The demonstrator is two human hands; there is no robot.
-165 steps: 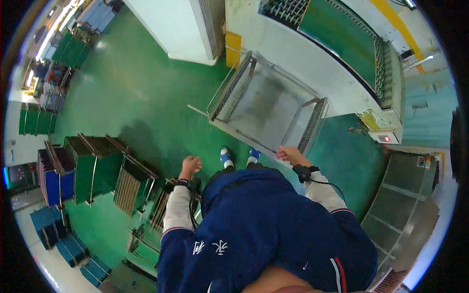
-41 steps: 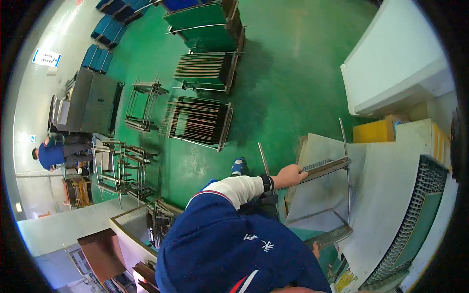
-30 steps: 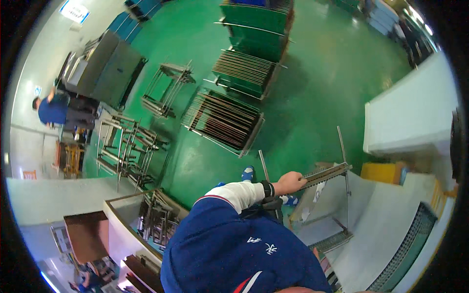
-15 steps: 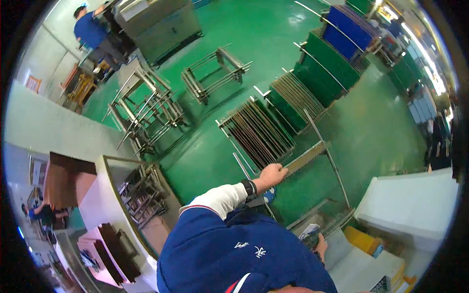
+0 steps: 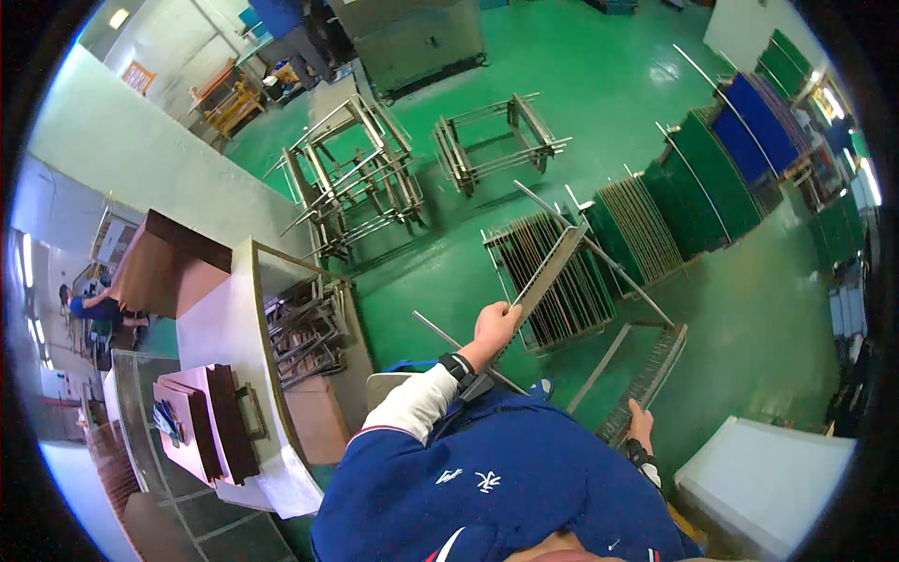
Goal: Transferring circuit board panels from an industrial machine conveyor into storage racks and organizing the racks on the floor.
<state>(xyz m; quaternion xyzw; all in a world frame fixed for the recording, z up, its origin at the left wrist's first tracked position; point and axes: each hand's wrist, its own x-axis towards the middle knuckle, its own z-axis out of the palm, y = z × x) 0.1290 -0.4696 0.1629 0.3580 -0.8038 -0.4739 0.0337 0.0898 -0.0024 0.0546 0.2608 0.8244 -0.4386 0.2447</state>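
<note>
Between my hands is an empty metal rack frame (image 5: pixel 552 272), made of two slotted side bars joined by round rods. My left hand (image 5: pixel 496 328) is closed around the near end of its left slotted bar. My right hand (image 5: pixel 641 423) grips the other slotted bar (image 5: pixel 651 379) near its lower end. The frame is tilted in front of my body, off the floor. Just beyond it stands a floor rack (image 5: pixel 538 281) filled with dark upright panels, partly hidden by the held frame.
Racks of green panels (image 5: pixel 698 201) and blue panels (image 5: pixel 754 126) line the right. Empty metal frames (image 5: pixel 361 183) stand on the green floor, another frame (image 5: pixel 496 140) beside them. A table with copper-coloured sheets (image 5: pixel 211 421) is at left, a white box (image 5: pixel 763 468) at lower right. A person (image 5: pixel 286 28) stands far back.
The view has turned left, so the room has shifted rightward. The held frame has swung, its left bar now steeper, and my right hand shows more clearly on the other bar.
</note>
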